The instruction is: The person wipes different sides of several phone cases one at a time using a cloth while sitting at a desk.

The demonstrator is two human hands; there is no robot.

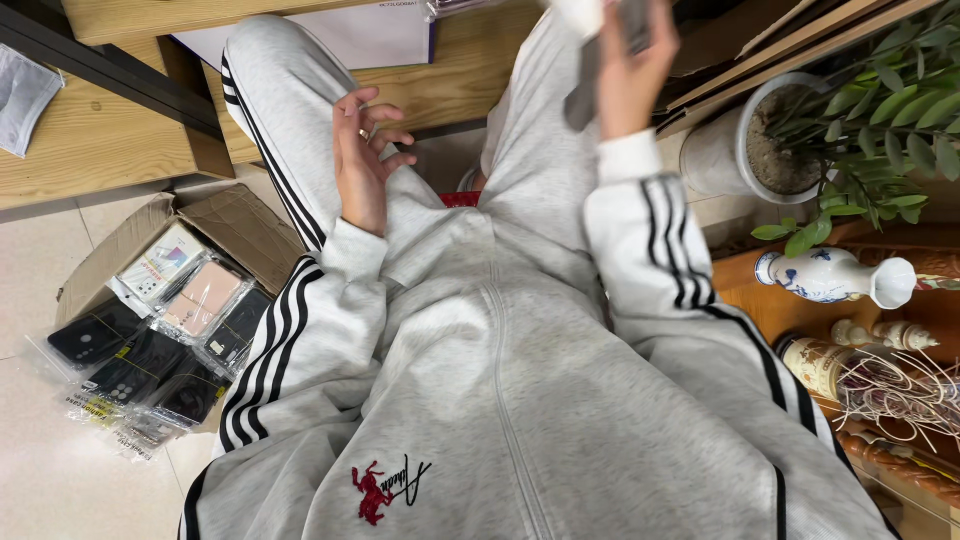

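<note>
One grey phone [590, 75] inside right hand's [630, 70] grasp.

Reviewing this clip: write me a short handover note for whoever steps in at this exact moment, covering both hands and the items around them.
Left hand: empty, fingers loosely curled, palm up above the left knee.
Right hand: raised, gripping a flat dark grey phone-shaped object; its top is cut off by the frame edge.
Open brown cardboard box on the floor at the person's left holds clear-bagged phone cases, black and pink, some spilling onto the tiles.
Done: one item is in hand.
Left: the bagged cases lie untouched in the box.
</note>
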